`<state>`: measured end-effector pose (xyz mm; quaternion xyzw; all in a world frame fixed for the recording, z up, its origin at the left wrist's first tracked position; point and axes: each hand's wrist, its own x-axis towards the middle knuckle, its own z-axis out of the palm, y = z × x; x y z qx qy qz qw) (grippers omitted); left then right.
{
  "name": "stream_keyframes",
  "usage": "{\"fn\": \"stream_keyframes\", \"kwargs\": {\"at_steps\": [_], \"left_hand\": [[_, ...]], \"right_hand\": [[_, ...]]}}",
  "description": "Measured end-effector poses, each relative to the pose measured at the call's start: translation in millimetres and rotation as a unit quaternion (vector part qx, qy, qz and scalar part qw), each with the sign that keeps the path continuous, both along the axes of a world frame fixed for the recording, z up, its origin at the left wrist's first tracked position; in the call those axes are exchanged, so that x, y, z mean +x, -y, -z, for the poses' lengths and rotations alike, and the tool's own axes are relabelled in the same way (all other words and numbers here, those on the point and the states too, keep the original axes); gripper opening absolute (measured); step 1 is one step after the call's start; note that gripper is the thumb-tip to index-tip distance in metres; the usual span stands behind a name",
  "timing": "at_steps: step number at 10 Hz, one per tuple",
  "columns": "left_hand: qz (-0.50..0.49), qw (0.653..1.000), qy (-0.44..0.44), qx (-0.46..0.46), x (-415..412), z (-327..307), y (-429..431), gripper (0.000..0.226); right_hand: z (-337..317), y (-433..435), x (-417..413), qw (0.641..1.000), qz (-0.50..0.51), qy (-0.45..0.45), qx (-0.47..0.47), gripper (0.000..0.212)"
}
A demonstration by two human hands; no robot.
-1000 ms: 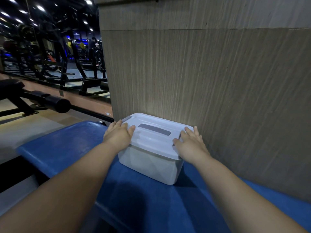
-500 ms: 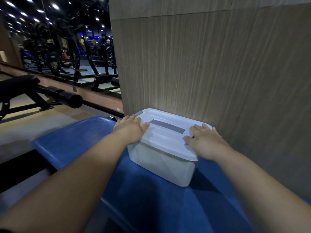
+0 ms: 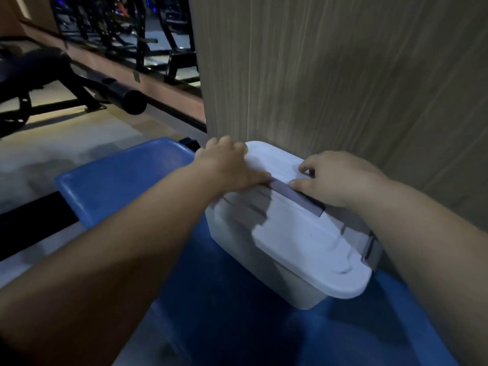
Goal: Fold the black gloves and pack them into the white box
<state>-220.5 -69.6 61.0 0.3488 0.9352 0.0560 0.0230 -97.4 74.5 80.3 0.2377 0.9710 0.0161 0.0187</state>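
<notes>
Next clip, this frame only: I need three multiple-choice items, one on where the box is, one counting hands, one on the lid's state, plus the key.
1. Where does the white box stand?
A) on the floor
B) on the blue bench, beside the wood-grain wall
C) on a weight rack

2. How many hands touch the lid?
A) none
B) one
C) two

3. The lid is:
A) on top of the box
B) lying flat on the bench
C) leaning on the wall

Key:
1 B, the box's base rests on the blue padding next to the wall.
2 C, the left hand is at the lid's far-left edge and the right hand is by its grey strip.
3 A, the lid covers the box's top.
</notes>
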Motion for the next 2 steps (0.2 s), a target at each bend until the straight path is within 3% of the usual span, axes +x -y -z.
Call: {"fn": "stream_keyframes", "kwargs": {"at_steps": [1, 2], "left_hand": [[-0.01, 0.999, 0.037, 0.01, -8.2, -4.9, -3.1, 0.088], [-0.007, 0.995, 0.077, 0.058, -15.1, -12.7, -4.3, 0.075]], "right_hand": [[-6.2, 7.2, -10.6, 0.999, 0.02, -0.022, -0.028, 0.055], [-15.8, 16.5, -18.8, 0.991, 0.043, -0.082, -0.098, 0.046]]}}
